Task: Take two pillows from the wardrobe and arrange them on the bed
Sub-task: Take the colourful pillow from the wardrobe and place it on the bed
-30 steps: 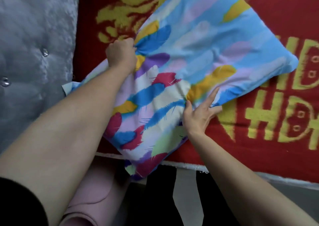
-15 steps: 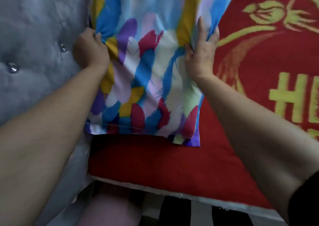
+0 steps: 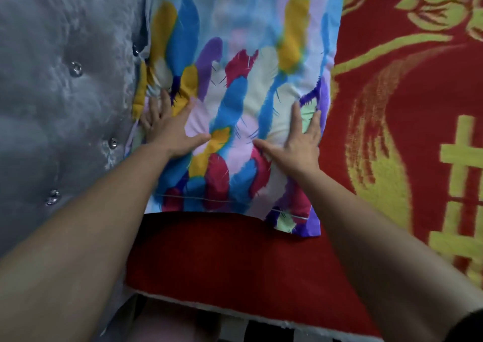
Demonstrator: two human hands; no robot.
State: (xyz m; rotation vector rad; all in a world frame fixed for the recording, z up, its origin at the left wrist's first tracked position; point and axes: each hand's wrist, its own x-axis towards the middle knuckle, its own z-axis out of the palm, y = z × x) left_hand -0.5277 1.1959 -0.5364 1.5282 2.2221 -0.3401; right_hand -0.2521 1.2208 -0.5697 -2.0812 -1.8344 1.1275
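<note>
A pillow (image 3: 243, 54) in a cover printed with blue, yellow, red and purple feathers lies flat on the red bed cover (image 3: 222, 258), its left edge against the grey tufted headboard (image 3: 65, 93). My left hand (image 3: 170, 130) rests flat on the pillow's left side, fingers spread, some tucked at the edge by the headboard. My right hand (image 3: 298, 143) presses flat on the pillow's right side, fingers apart. Neither hand grips the fabric. Only one pillow is in view; its far end runs out of the top of the frame.
The red bed cover carries yellow lettering and flower patterns (image 3: 460, 185) to the right of the pillow. The bed's near edge (image 3: 235, 313) runs along the bottom, with a pink object (image 3: 167, 326) and dark floor below it.
The pillow has been swung from a diagonal position to lie along the headboard. Both hands have let go of its fabric and now press flat on it.
</note>
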